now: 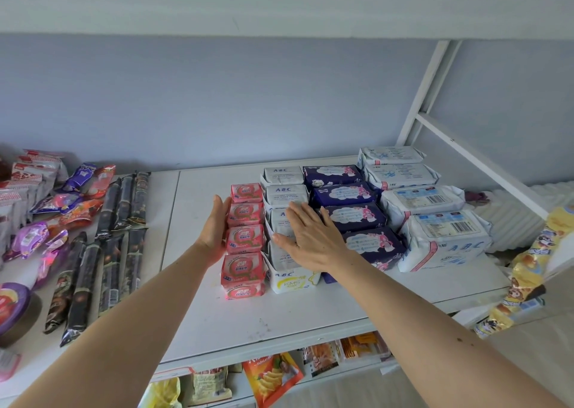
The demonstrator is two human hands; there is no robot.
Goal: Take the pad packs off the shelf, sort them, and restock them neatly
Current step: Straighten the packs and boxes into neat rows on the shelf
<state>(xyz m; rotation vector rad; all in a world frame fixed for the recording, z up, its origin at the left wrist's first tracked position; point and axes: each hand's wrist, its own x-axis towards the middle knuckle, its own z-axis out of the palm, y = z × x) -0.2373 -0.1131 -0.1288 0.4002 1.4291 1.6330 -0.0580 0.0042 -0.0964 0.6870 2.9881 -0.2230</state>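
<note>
On the white shelf (217, 314) the pad packs stand in rows by kind: pink packs (245, 239), white ABC packs (284, 194), dark purple packs (351, 215) and large white and blue packs (435, 218). My left hand (214, 230) lies flat, fingers straight, against the left side of the pink row. Flat on top of the white ABC row rests my right hand (310, 236), its fingers spread and reaching toward the purple packs.
Snack packets (49, 215) and long dark wrapped bars (118, 221) cover the shelf's left part. A white metal frame (435, 121) rises at the right. Yellow snack bags (528, 267) hang at the right edge. More snacks (273, 376) sit on the shelf below.
</note>
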